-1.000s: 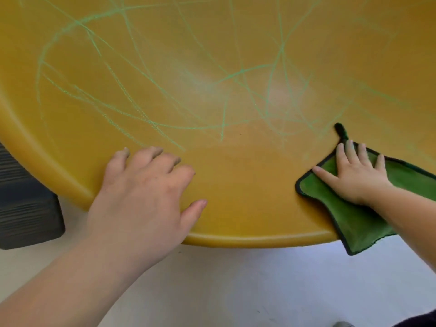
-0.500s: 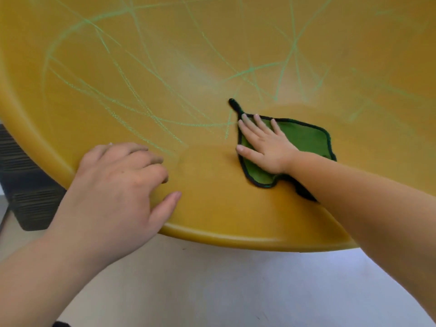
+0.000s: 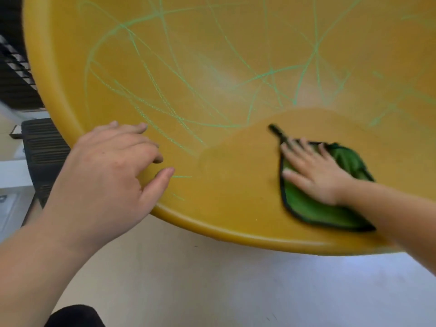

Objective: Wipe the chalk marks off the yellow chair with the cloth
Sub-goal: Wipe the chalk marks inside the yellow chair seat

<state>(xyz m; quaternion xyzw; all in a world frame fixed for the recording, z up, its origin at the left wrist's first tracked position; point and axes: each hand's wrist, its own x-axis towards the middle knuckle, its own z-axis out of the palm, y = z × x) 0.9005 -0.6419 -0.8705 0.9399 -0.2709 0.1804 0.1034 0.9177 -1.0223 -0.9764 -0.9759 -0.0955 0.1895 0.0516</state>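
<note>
Fills most of the frame: yellow chair (image 3: 236,55), a glossy moulded plastic shell, its rounded rim curving from the upper left down across the lower middle to the right edge. Covered over the upper and left parts with green chalk marks (image 3: 165,95), thin crossing loops and strokes, some powdery and broken. Shows a pale sheen of reflected light near the middle. Carries a clean, darker band in the lower middle and right, bounded above by a curved edge where the strokes stop short. Keeps two short green dashes just right of the left thumb, near the rim.

Lies flat on that clean band at the lower right: green cloth (image 3: 313,211), edged in black, a dark hanging loop sticking out toward the upper left. Blurred along its edges. Pressed under the right hand (image 3: 313,175), palm down, fingers spread and laid flat on top of the fabric, not curled around it; forearm entering from the right edge.

Rests on the rim at the left of the frame: left hand (image 3: 111,175), fingers loosely bent and apart, fingertips touching the yellow plastic among the strokes, thumb pointing right, nothing in its grip.

Below the chair: pale, smooth floor (image 3: 212,286) with a bluish glare toward the lower right. At the left edge, behind the shell: a dark ribbed object (image 3: 44,147), unclear what. Dark fabric at the bottom left corner.
</note>
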